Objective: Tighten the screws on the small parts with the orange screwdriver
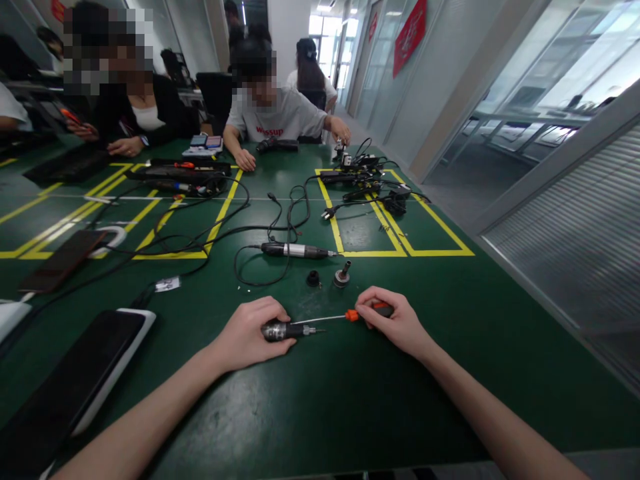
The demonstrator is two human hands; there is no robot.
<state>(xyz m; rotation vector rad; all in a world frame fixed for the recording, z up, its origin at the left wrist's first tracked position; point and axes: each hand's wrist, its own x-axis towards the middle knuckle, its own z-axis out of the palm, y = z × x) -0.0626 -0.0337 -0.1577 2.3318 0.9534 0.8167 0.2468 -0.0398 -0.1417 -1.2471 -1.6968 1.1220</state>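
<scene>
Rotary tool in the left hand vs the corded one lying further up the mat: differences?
The held tool is short and dark, gripped by the left hand; the corded tool is longer, with a silver body, and lies free. The held one shows no cord; the other trails a black cable. Both lie roughly horizontal, tips pointing right.

An assembly workshop. A long green table (350, 400) taped into yellow-lined bays (400, 227) carries tools, cables (280, 220) and seated workers along its far edge.
</scene>
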